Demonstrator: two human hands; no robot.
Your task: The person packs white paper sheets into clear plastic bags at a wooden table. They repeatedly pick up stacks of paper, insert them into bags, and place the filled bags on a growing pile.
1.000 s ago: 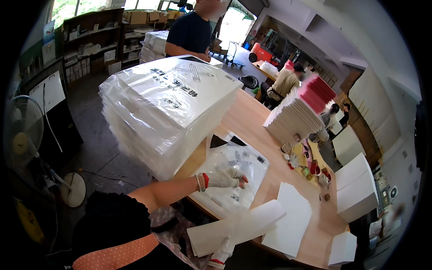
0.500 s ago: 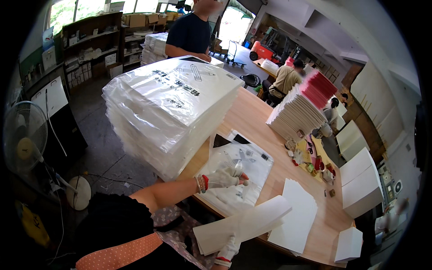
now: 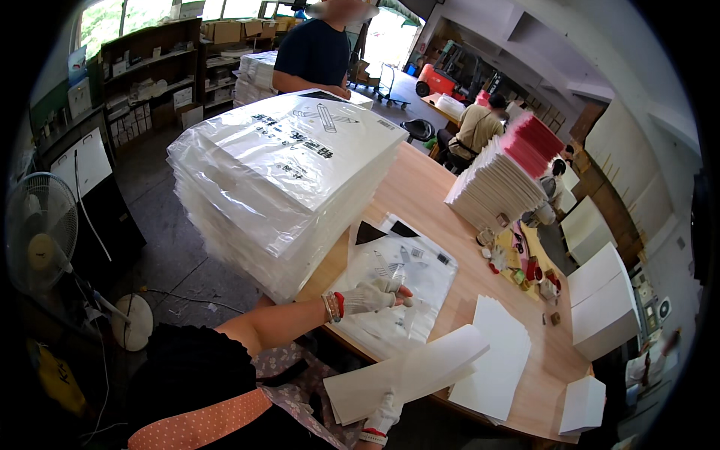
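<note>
My left hand point(image 3: 373, 297), in a white glove with bare fingertips, is over a small pile of printed clear plastic bags point(image 3: 418, 264) near the table edge. Its fingers are bent and pressed together on the film of the top bag. Low in front of my body, my right hand point(image 3: 382, 415), also gloved, grips the near edge of some white paper sheets point(image 3: 405, 373). These sheets bow upward and reach over the table edge, their far end close to the bags. More white sheets point(image 3: 491, 360) lie flat on the table just to the right.
A tall stack of filled plastic packs point(image 3: 277, 172) stands at the left on the wooden table point(image 3: 409, 180). Farther right are a paper stack with pink sheets point(image 3: 499, 176), small tools point(image 3: 525, 262) and a white block point(image 3: 606, 300). A person point(image 3: 313, 52) stands beyond; a fan point(image 3: 41, 232) is left.
My left fingers have shifted very slightly on the bag film. The sheets in my right hand stay almost in place, and the person across the table has moved the head a little.
</note>
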